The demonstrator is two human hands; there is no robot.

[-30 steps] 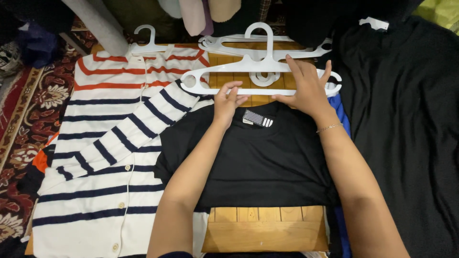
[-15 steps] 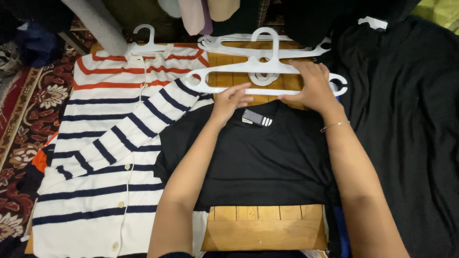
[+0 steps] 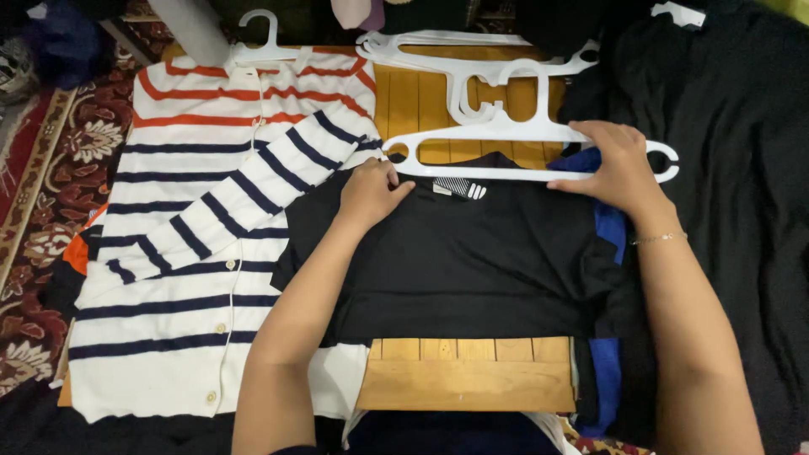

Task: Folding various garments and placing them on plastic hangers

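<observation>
A white cardigan with navy and orange stripes (image 3: 194, 253) lies flat on the left. Beside it, a folded black shirt (image 3: 472, 261) lies on the wooden bench (image 3: 468, 379). A white plastic hanger (image 3: 497, 143) lies at the shirt's collar. The left hand (image 3: 371, 190) pinches the black fabric near the collar. The right hand (image 3: 615, 164) grips the hanger's right arm, fingers closed over it.

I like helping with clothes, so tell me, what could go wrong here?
The white hanger under the right hand lies close to the other white hangers, so their hooks might tangle. The left hand grips only one side of the black shirt collar, so the neck might stretch or the fold come loose. The striped cardigan sleeve overlaps the shirt and might get dragged.
</observation>
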